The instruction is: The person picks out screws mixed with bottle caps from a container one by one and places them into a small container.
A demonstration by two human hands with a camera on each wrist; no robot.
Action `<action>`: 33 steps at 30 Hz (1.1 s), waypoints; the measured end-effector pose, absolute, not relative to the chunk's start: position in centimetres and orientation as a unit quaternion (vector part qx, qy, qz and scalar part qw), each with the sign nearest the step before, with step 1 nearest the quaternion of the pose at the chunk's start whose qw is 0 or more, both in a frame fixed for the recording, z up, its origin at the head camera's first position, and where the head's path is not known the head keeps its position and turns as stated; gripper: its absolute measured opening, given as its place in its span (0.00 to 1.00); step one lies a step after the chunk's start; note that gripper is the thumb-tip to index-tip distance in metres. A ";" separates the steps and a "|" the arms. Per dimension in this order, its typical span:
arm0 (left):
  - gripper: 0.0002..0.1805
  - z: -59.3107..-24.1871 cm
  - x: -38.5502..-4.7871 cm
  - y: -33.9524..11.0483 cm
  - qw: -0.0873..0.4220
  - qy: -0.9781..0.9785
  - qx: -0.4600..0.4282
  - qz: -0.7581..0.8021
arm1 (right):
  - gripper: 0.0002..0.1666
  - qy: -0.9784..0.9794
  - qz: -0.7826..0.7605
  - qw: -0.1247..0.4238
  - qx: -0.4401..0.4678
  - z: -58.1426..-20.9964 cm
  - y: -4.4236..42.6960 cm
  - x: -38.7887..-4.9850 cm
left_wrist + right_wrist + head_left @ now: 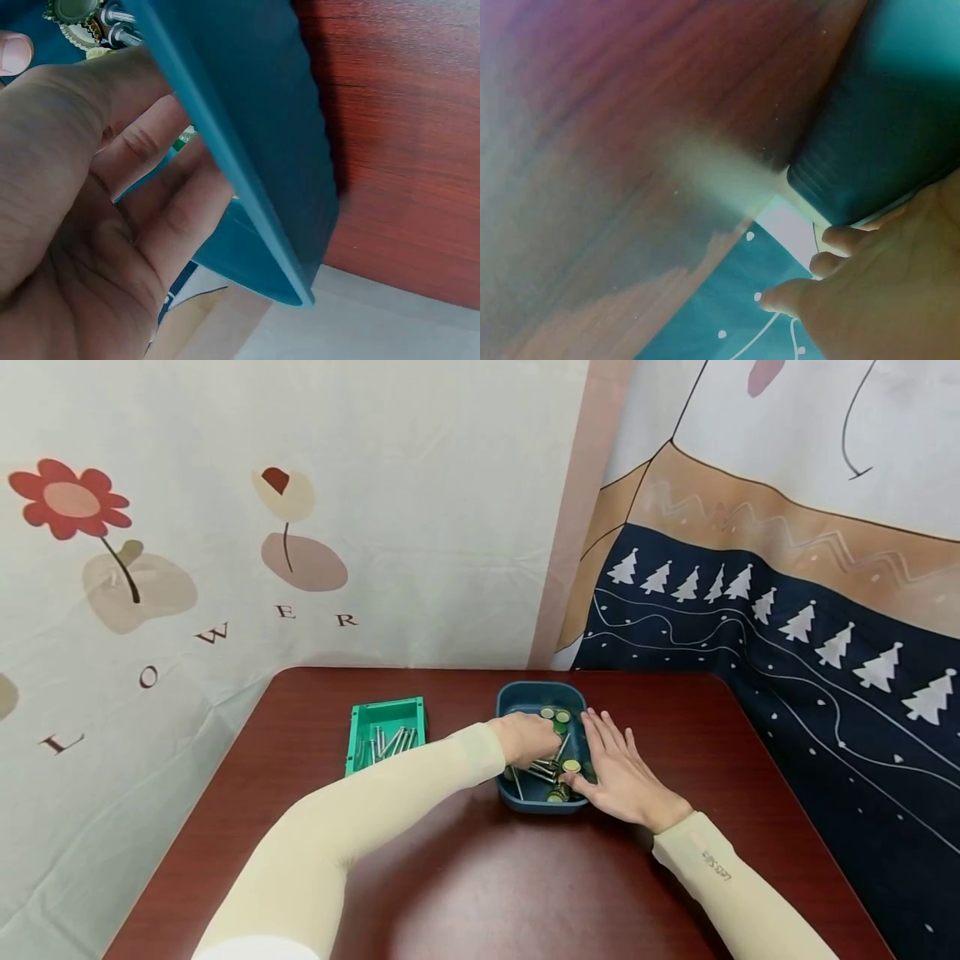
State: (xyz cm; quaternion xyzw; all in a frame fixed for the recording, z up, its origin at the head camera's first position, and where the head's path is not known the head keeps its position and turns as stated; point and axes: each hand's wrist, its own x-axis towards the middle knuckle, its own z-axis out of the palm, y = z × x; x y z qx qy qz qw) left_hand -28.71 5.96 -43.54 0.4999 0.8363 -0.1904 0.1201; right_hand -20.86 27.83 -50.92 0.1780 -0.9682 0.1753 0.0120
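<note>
A dark blue bin (543, 807) on the table holds bottle caps (572, 767) and metal screws (542, 770). My left hand (528, 737) reaches over its left wall with fingers bent down inside; in the left wrist view the fingertips are hidden behind the bin wall (247, 135), so whether they pinch anything is unclear. Along the right rim, my right hand (626, 774) lies with fingers straight and its thumb over the edge into the bin. The right wrist view shows the fingers (840, 238) beside the bin's outer side (885, 142).
To the left of the bin stands a green tray (387, 707) with several screws (395, 742), partly behind my left sleeve (390, 789). The reddish-brown table (517, 877) meets printed cloth hangings (450, 527) at its back and right.
</note>
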 end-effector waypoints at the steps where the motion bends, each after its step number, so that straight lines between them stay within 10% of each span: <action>1: 0.04 -43.5 -28.8 5.8 0.124 0.837 0.499 -0.188 | 0.63 -0.968 0.174 0.011 0.178 -50.9 27.8 -20.9; 33: 0.07 -42.6 -28.3 3.4 0.115 0.885 0.450 -0.016 | 0.65 -0.969 0.175 -0.015 0.172 -50.7 27.7 -20.7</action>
